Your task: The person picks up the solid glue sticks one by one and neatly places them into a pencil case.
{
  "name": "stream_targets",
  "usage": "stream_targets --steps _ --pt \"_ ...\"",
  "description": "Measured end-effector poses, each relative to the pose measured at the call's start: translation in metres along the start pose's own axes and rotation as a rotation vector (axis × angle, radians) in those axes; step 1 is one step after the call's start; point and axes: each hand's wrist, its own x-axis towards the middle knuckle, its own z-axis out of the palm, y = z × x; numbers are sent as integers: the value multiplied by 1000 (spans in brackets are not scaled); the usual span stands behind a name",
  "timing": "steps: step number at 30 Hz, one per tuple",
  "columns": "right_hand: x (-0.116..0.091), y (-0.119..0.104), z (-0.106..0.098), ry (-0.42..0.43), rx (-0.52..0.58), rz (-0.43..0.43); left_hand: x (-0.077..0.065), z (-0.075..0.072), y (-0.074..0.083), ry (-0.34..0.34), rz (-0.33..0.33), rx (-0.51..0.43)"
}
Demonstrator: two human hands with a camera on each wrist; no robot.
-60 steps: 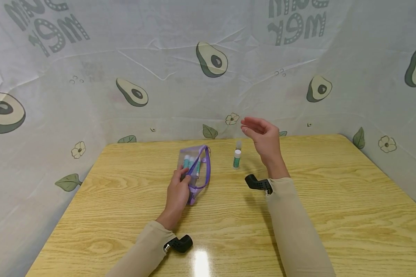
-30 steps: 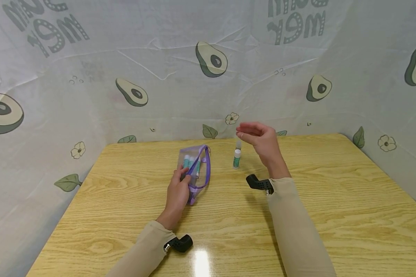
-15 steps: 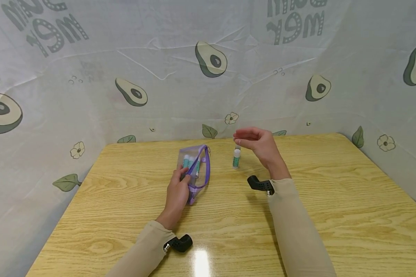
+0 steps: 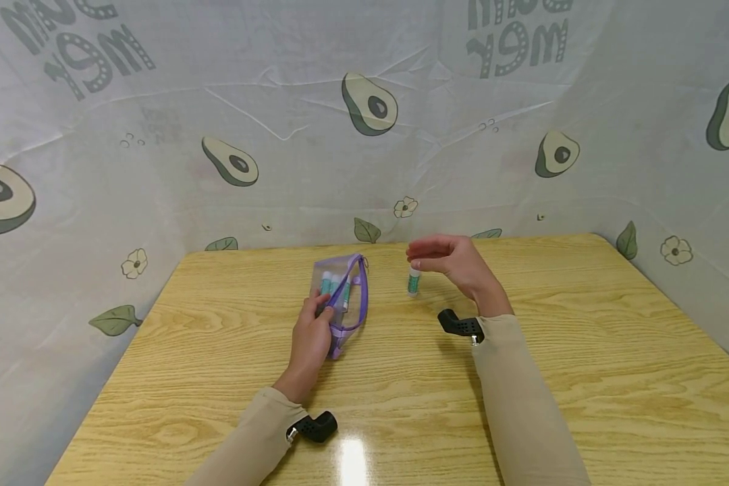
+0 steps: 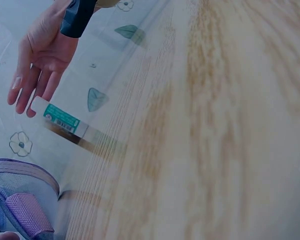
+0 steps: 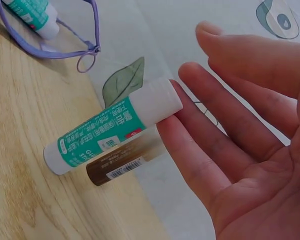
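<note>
My left hand [image 4: 312, 337] grips the near side of a see-through pouch [image 4: 364, 300] with purple trim, its mouth facing right. Several glue sticks [image 4: 335, 282] with white caps and green labels lie inside. My right hand [image 4: 458, 263] hovers at the white cap of a green-and-white glue stick [image 4: 413, 283] standing upright on the table. In the right wrist view the fingers are extended and slightly bent around the cap, the thumb held apart. Just behind that glue stick stands a brown stick [image 6: 121, 167] with a barcode; in the head view the hand hides it.
The wood-grain table [image 4: 219, 337] reaches back to a pale cloth [image 4: 304, 196] printed with avocados and leaves. A purple loop [image 6: 86, 61] hangs from the pouch's zip end. Black wrist cameras [image 4: 458, 322] stick out from both sleeves.
My right hand has come down and slightly left, from above the two standing sticks to the green glue stick's cap. The left hand and the pouch have stayed put.
</note>
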Motion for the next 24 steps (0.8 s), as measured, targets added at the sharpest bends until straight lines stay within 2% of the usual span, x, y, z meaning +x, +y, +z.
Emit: stream_targets --steps 13,24 --pt "1 11 5 -39 -61 73 -1 0 0 2 -2 -1" --pt "1 19 9 -74 -66 76 -2 0 1 1 3 -1"
